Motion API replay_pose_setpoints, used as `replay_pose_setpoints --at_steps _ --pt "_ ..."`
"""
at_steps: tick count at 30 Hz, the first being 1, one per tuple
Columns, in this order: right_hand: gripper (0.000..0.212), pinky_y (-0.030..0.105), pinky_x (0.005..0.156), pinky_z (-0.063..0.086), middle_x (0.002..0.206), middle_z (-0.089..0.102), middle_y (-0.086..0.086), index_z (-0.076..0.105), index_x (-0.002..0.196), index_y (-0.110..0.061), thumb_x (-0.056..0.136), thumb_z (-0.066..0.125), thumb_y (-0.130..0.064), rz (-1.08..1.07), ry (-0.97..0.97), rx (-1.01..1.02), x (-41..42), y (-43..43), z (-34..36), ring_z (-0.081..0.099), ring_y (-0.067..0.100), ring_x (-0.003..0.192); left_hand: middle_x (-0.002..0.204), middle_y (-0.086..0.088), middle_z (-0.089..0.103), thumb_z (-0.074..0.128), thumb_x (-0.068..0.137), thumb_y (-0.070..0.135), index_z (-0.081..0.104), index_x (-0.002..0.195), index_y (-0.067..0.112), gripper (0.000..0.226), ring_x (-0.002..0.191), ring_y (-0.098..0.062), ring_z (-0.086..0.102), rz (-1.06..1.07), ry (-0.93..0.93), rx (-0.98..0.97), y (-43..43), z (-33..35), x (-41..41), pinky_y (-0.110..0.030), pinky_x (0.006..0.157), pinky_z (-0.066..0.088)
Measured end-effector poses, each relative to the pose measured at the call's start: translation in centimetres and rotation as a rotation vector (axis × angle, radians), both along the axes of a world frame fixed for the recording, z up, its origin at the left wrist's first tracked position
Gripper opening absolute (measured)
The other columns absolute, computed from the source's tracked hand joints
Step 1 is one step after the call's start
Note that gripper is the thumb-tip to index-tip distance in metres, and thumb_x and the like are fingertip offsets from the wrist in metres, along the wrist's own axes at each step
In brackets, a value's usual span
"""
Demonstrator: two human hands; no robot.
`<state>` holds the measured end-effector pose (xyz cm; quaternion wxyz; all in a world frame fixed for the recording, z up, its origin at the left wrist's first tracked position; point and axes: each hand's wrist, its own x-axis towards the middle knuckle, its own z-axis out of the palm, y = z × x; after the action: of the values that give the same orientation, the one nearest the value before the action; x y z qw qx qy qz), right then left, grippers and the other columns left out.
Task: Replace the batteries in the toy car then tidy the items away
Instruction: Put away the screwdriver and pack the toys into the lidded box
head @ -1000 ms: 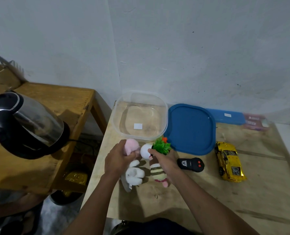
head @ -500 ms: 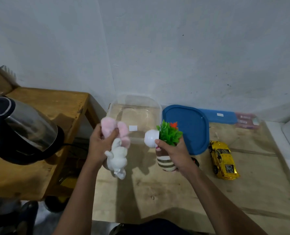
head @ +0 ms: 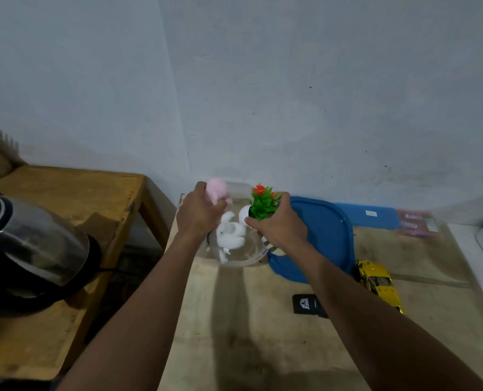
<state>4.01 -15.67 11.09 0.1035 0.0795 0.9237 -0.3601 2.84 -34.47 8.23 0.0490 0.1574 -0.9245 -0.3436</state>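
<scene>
on a pale plywood table, beside a rounded blue lid, the left hand curls its fingers round a fluffy plush rabbit over a clear tub; the right hand grips a spiky fake plant; the glossy yellow toy car rests just beside the lid's near right corner.

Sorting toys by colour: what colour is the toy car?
Yellow; the toy car shows best in the head view.

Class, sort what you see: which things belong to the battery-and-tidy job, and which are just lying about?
Job: car, remote, tub, lid, rabbit, plant.
Lying about: kettle, side table.
</scene>
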Motion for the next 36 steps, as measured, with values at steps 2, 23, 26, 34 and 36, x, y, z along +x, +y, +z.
replay_pose_setpoints --at_steps 2,23,26,34,36 --pt "0.069 0.034 0.070 0.049 0.092 0.060 -0.009 0.030 0.108 -0.034 0.061 0.072 -0.062 0.056 0.013 0.106 -1.0 -0.8 0.2 0.060 0.020 0.084 0.111 -0.011 0.061 0.064 0.085 0.051 0.051 0.125 0.018 0.054 0.100 -0.032 0.059 -0.010 -0.063 -0.029 0.2 -1.2 -0.6 -0.034 0.072 0.042" --pt "0.102 0.045 0.103 0.042 0.148 0.020 0.009 0.017 0.147 -0.025 0.069 0.082 -0.043 0.213 -0.019 0.124 -2.3 -4.7 -4.9 0.026 0.027 0.136 0.126 -0.014 0.064 0.035 0.108 0.026 0.054 0.139 0.015 0.038 0.116 -0.031 0.060 0.299 0.067 0.335 -2.7 -7.0 3.8 -0.034 0.092 0.049" --pt "0.066 0.039 0.091 0.051 0.136 0.029 0.008 0.035 0.136 -0.026 0.082 0.071 -0.037 0.226 0.178 0.290 -0.3 -4.2 -5.3 0.036 0.026 0.125 0.129 -0.012 0.063 0.034 0.108 0.026 0.050 0.143 0.016 0.040 0.118 -0.030 0.060 0.277 0.096 0.320 -2.5 -6.6 3.9 -0.029 0.089 0.044" --pt "0.032 0.037 0.085 0.045 0.123 0.054 -0.002 0.057 0.124 -0.026 0.095 0.052 -0.036 0.334 0.288 0.385 1.1 -3.4 -4.7 0.055 0.021 0.107 0.141 -0.006 0.059 0.038 0.108 0.024 0.049 0.147 0.019 0.041 0.129 -0.025 0.054 0.338 0.117 0.353 -2.5 -6.9 3.8 -0.025 0.100 0.039" --pt "0.029 0.037 0.085 0.044 0.116 0.063 -0.005 0.060 0.121 -0.030 0.094 0.050 -0.036 0.286 0.342 0.326 1.0 -2.6 -3.6 0.058 0.020 0.104 0.143 -0.006 0.058 0.038 0.108 0.023 0.050 0.146 0.019 0.041 0.131 -0.025 0.053 0.344 0.123 0.361 -2.4 -6.8 3.7 -0.026 0.102 0.039"
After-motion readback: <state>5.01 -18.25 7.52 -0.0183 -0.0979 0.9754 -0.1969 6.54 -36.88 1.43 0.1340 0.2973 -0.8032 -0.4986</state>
